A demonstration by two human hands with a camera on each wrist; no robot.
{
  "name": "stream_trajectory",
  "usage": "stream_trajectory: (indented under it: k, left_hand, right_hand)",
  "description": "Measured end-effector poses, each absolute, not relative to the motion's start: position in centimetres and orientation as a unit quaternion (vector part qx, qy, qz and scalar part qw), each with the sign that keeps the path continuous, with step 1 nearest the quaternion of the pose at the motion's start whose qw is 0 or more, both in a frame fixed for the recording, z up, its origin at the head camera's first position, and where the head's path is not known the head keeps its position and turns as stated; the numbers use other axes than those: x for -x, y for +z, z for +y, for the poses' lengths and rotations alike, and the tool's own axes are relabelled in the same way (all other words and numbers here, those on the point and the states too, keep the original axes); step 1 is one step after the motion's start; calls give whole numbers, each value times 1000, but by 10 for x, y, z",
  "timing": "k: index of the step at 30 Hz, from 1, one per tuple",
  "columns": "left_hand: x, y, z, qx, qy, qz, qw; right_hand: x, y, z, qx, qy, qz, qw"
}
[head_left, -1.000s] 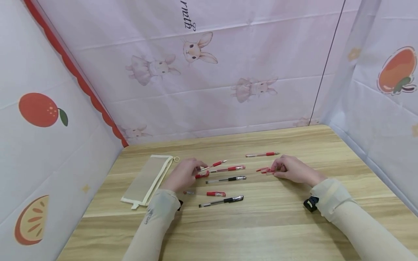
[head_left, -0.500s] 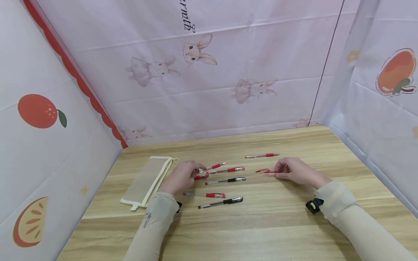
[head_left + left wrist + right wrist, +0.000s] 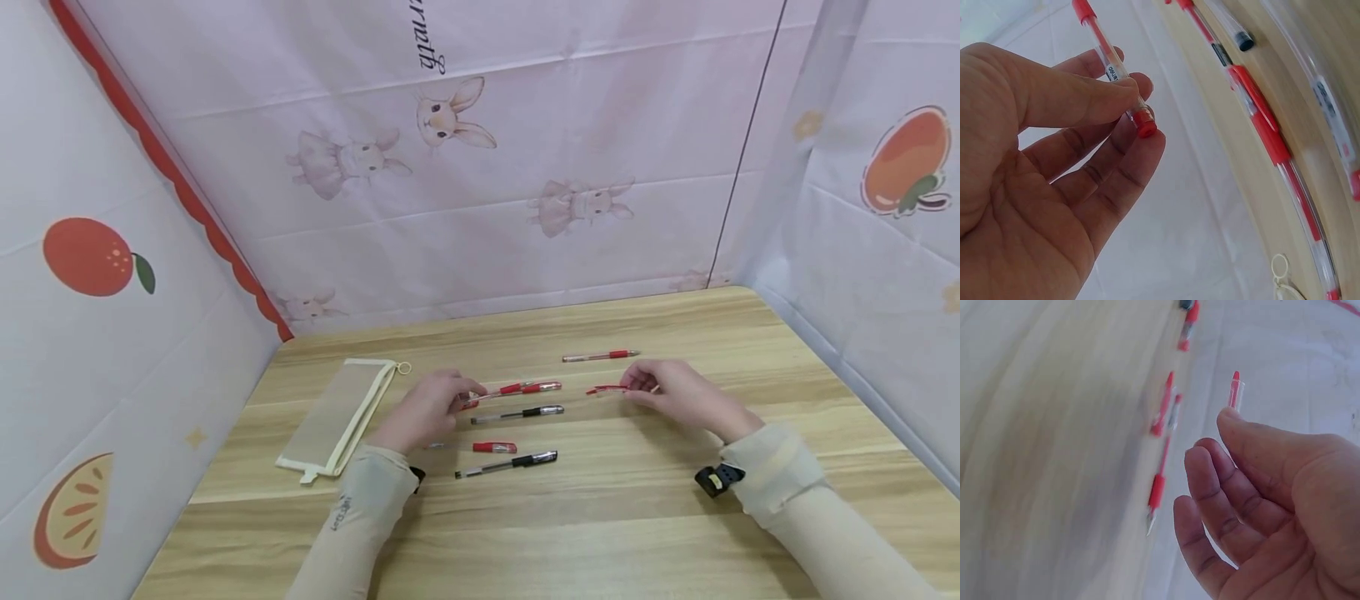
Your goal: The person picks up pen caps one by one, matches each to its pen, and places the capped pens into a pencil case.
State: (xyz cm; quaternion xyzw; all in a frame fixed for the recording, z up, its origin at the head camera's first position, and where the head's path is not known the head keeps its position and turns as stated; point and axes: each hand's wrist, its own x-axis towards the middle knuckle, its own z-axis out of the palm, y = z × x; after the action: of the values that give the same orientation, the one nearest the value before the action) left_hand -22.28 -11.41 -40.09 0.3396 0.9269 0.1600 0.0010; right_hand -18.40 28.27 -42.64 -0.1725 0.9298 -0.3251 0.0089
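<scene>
My left hand (image 3: 431, 408) pinches an uncapped red gel pen (image 3: 1110, 62) near its red end plug, thumb on top. In the head view that pen overlaps a capped red pen (image 3: 543, 387) on the table. My right hand (image 3: 678, 398) pinches a clear pen cap with a red clip (image 3: 1235, 394) between thumb and fingertips. Another red cap (image 3: 1161, 409) lies on the table nearby, with an uncapped red pen (image 3: 600, 356) behind it. Below the left hand lie a black pen (image 3: 517, 414), a red pen (image 3: 495, 447) and a second black pen (image 3: 506, 463).
A zippered mesh pouch (image 3: 322, 421) with cream edging lies on the left of the wooden table (image 3: 600, 533). Printed cloth walls (image 3: 480, 200) enclose the table at the back and both sides.
The left hand has moved slightly right, and its pen has swung lower, closer to the capped red pen. The right hand has shifted a little, bringing its cap level with the loose one.
</scene>
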Motion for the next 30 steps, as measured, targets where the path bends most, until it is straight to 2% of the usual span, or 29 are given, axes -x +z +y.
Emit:
stream_trajectory:
  k: [11,24,30]
  left_hand:
    - [209,-401,-101,-370,137,919,0]
    - [198,-403,-92,-317,156,934,48]
    - [199,-404,-90,-354,147,923,28]
  right_hand:
    - [180,-414,248,200,-336,920,-21]
    - [176,-416,219,223,-329,917,-27]
    - [174,-414,212,231,-331,914,-26]
